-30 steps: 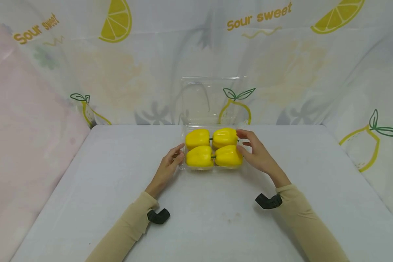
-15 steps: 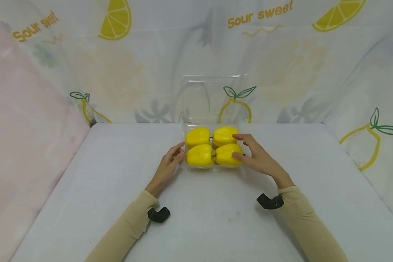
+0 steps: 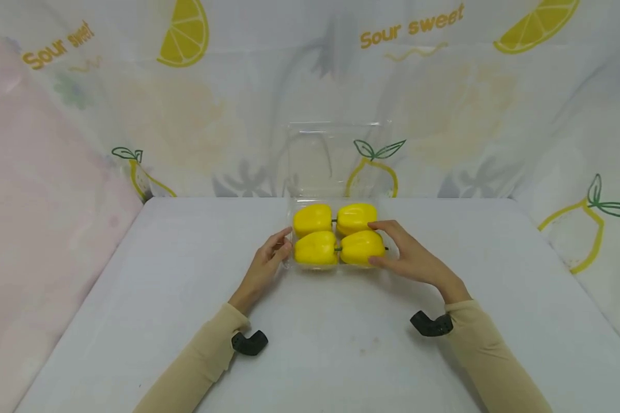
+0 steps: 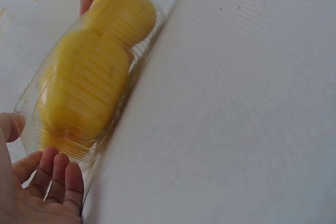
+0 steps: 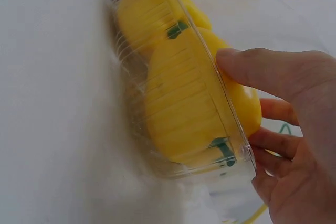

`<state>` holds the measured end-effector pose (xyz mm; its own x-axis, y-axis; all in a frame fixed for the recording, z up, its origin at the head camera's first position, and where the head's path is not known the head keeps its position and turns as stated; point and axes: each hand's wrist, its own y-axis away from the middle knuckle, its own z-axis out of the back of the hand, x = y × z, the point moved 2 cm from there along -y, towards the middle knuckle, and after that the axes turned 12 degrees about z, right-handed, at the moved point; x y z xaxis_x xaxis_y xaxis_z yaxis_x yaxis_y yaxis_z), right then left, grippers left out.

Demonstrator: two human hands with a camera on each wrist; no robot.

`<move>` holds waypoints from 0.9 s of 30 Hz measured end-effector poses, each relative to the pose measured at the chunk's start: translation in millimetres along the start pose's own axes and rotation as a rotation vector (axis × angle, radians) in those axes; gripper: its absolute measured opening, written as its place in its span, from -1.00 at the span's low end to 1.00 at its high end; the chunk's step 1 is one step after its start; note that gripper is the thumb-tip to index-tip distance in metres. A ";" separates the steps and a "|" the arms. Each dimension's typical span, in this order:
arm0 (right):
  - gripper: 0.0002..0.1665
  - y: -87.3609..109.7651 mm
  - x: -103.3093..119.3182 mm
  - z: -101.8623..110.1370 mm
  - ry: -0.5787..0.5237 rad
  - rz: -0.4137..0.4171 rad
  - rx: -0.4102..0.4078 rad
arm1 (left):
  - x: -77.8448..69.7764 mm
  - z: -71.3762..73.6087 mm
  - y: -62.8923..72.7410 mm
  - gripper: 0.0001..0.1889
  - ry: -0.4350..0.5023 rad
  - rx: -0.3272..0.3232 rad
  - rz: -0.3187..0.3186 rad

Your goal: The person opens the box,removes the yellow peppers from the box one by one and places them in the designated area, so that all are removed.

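Several yellow bell peppers with green stems lie in two rows in a clear plastic clamshell box (image 3: 315, 267), its lid (image 3: 315, 155) standing up behind. My right hand (image 3: 410, 258) spans the front right bell pepper (image 3: 361, 248), thumb on its near side and fingers on its far side. In the right wrist view the thumb (image 5: 262, 69) presses that pepper above the box rim. My left hand (image 3: 266, 261) holds the box's left end. The left wrist view shows its thumb at the rim and its fingertips (image 4: 50, 153) against the ribbed end wall.
The box stands at the back of the white table (image 3: 310, 350), close to a hanging cloth (image 3: 237, 115) printed with lemons. A pink cloth (image 3: 31, 229) hangs at the left. Black wrist devices (image 3: 431, 324) sit at both sleeves.
My right hand has moved from the box's right end to the front right bell pepper, coming nearer and closing thumb and fingers about it. The left hand has stayed at the box's left end.
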<state>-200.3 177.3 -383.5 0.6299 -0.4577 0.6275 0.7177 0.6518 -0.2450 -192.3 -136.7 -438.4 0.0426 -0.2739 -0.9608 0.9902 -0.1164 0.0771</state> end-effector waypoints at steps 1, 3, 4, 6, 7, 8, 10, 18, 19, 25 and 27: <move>-0.18 0.6 0.6 -0.1 0.003 0.002 0.002 | -0.1 -0.3 0.5 -0.54 -0.001 0.002 -0.001; -0.18 2.0 1.1 -0.1 0.012 0.007 0.010 | 0.0 -0.9 1.2 -0.53 0.004 0.013 0.009; -0.17 2.7 1.4 -0.1 0.016 0.009 0.014 | -0.4 -1.1 1.8 -0.53 0.009 0.020 0.012; -0.17 3.7 1.2 -0.1 0.024 0.014 0.024 | -5.0 -1.0 4.8 -0.53 0.013 0.034 0.019; -0.17 3.6 0.9 -0.2 0.032 0.019 0.031 | -9.1 -0.6 7.0 -0.53 0.008 0.036 0.021; -0.17 3.4 0.3 -0.5 0.040 0.024 0.035 | -13.7 -0.3 9.5 -0.53 0.006 0.038 0.027; -0.17 2.0 -1.3 -0.9 0.050 0.033 0.037 | -18.2 1.3 11.5 -0.53 -0.004 0.032 0.016; -0.15 1.6 -3.6 -1.4 0.031 0.018 -0.012 | -14.6 2.4 7.6 -0.53 -0.018 0.031 0.013; -0.16 1.9 -4.0 -1.8 0.033 0.020 -0.018 | -9.7 2.2 4.9 -0.53 -0.016 0.032 0.012; -0.25 1.3 -1.6 -1.5 0.064 0.088 -0.044 | 1.2 2.0 -0.3 -0.54 -0.022 0.004 -0.023; -0.26 0.7 -0.9 -1.2 0.075 0.114 -0.056 | 1.4 2.1 -0.4 -0.54 -0.009 0.001 -0.038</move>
<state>-199.9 177.4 -385.2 0.7270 -0.4277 0.5372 0.6545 0.6681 -0.3539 -192.9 -139.1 -439.2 0.0040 -0.2775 -0.9607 0.9909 -0.1282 0.0411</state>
